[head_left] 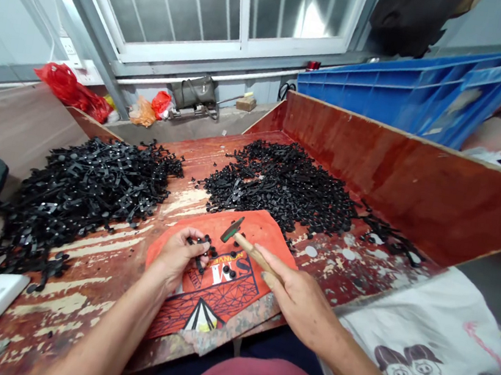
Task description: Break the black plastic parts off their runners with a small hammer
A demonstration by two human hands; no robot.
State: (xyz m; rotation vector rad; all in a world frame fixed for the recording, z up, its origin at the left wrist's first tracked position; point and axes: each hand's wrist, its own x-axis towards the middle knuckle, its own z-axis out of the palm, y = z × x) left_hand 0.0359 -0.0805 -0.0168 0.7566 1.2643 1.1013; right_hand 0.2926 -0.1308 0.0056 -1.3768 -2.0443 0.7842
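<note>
My right hand (294,298) is wrapped round the wooden handle of a small hammer (255,253), whose dark greenish head points up and to the left. Across from it, my left hand (181,255) pinches small black plastic parts (201,261) between thumb and fingers. Both hands are over an orange printed cloth (267,230) spread on the bench. Several round black pieces (229,271) lie loose on this cloth between the hands. The exact shape of what the left fingers hold is partly hidden.
A large heap of black clip-like parts (98,186) covers the bench's left side, and another black heap (283,185) lies behind the cloth. A reddish board (399,176) walls the right side, with a blue crate (383,94) beyond. A white sack (434,335) hangs at right.
</note>
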